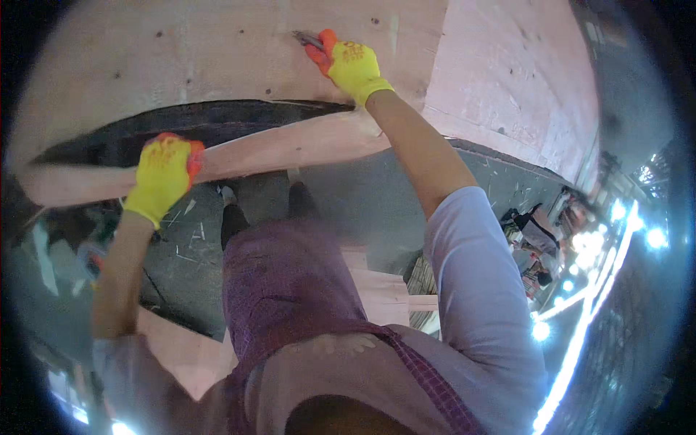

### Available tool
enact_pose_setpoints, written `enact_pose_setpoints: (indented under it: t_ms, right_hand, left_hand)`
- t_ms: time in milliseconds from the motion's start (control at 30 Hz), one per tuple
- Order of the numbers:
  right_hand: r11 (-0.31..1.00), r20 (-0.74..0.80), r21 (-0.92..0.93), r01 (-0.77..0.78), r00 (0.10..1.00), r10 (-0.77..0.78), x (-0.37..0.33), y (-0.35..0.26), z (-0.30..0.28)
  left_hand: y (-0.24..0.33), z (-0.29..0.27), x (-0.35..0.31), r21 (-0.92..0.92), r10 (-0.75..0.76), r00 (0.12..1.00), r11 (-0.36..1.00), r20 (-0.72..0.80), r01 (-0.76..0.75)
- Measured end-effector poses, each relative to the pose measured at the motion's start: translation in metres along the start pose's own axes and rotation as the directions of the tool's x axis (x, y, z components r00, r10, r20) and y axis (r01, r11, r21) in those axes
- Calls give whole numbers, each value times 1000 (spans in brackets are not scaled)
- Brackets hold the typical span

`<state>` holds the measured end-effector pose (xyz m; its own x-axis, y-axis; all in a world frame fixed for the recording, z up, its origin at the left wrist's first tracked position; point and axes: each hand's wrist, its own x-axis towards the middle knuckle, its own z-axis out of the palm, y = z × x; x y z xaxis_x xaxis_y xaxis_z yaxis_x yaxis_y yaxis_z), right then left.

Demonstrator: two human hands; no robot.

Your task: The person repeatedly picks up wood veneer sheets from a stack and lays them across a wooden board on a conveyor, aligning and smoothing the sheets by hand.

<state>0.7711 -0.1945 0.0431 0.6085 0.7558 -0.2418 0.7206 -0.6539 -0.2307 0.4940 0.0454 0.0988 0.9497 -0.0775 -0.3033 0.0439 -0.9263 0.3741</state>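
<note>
A wide sheet of pale pinkish wood veneer (217, 51) lies in front of me. Along its near side a long thin veneer strip (290, 148) bows away, leaving a dark gap between strip and sheet. The strip still meets the sheet near the right end of the gap. My left hand (163, 174), in a yellow glove with orange fingers, is closed on the strip's upper edge. Over the sheet, right of centre, my right hand (348, 64) wears a matching glove. It is closed round a slim grey metal tool (308, 39) pointing left; its exact kind is unclear.
Another veneer panel (507, 87) continues to the right. Wood splinters (196, 246) litter the dark floor below. Pale boards (380, 293) lie behind my legs, and a pile of mixed items (536, 239) sits at the right. Bright lights glare at the right rim.
</note>
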Motion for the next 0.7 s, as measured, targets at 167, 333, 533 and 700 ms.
enact_pose_setpoints:
  t_ms: [167,333,533,700]
  right_hand:
    - [1000,2,2,-17,1000,17,1,-3,4]
    - [999,47,10,-49,998,48,2,-2,-12]
    - [430,170,888,-163,985,22,-28,23,-72]
    - [418,-43,906,-64,969,242,-160,-25,-226]
  left_hand:
    - [20,57,-66,93,-153,971,981,-185,172]
    - [15,101,-153,80,-280,960,957,-17,281]
    - [11,79,-127,93,-186,967,975,-173,204]
    - [23,88,-142,-53,-267,949,964,-166,262]
